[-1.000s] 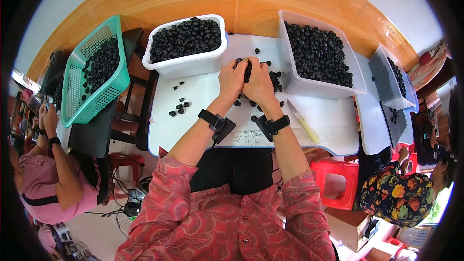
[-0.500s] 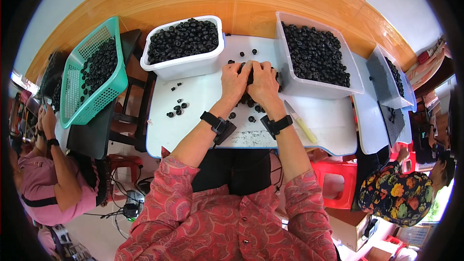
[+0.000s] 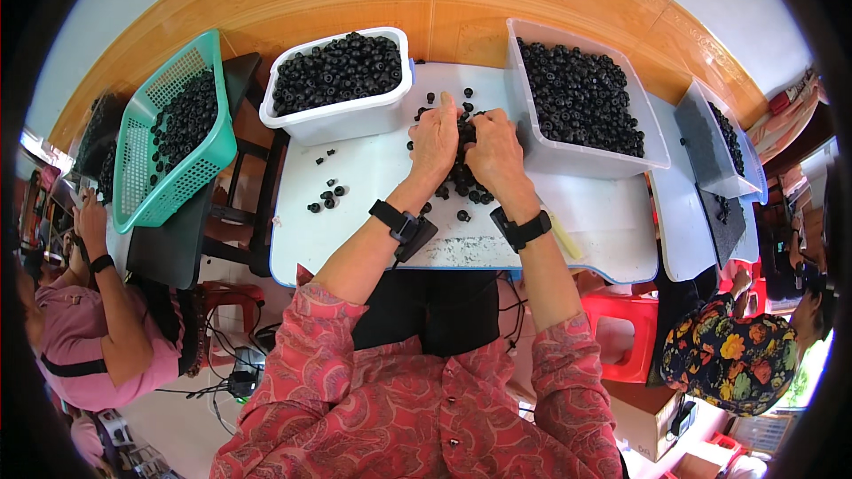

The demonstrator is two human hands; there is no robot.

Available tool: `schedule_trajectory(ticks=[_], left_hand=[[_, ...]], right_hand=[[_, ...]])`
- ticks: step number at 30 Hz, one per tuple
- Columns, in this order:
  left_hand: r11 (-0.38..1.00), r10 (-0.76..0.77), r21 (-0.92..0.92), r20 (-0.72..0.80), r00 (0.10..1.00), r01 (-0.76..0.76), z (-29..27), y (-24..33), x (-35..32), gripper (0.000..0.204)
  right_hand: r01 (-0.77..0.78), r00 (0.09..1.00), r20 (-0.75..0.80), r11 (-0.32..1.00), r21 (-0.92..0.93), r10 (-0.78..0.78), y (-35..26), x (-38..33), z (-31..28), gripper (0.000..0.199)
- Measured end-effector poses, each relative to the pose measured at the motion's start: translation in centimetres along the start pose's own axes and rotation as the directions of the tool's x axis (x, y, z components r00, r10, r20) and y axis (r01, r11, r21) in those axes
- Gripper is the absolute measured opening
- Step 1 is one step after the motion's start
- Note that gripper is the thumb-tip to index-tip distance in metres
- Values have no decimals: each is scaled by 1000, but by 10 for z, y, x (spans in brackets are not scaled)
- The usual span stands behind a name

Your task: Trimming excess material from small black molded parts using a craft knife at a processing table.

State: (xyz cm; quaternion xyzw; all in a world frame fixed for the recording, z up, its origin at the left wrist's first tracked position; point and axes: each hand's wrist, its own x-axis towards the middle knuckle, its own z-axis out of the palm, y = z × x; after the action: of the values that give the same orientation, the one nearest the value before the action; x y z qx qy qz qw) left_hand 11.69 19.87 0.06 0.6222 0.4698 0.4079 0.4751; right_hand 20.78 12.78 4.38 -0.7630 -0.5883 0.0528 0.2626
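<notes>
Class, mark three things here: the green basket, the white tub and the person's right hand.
Green basket (image 3: 193,171): head view, on its outer wall, which is full of holes.
White tub (image 3: 351,121): head view, on its near outer wall.
Right hand (image 3: 497,154): head view, on the back of the hand.

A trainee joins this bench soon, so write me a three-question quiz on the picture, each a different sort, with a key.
1. What lies between the left hand and the right hand on the table? (A) a cup (B) a pile of small black pieces (C) a folded cloth
2. True or false: the green basket holds small black pieces too.
3. Which is nearer the right hand, the white tub or the clear box?

Key: 1. B; 2. True; 3. The clear box.
</notes>
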Motion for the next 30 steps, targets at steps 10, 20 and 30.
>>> schedule_trajectory(ticks=[10, 20, 30], left_hand=[[970, 69, 220, 161, 984, -104, -9, 38, -18, 74], [719, 645, 121, 254, 721, -685, 43, 93, -2, 42], [458, 224, 520, 718, 659, -721, 116, 126, 22, 62]], right_hand=[[74, 971, -227, 997, 16, -69, 2, 3, -55, 20], [-233, 951, -254, 951, -204, 178, 119, 39, -106, 52], [-479, 876, -165, 858, -184, 454, 203, 101, -109, 81]])
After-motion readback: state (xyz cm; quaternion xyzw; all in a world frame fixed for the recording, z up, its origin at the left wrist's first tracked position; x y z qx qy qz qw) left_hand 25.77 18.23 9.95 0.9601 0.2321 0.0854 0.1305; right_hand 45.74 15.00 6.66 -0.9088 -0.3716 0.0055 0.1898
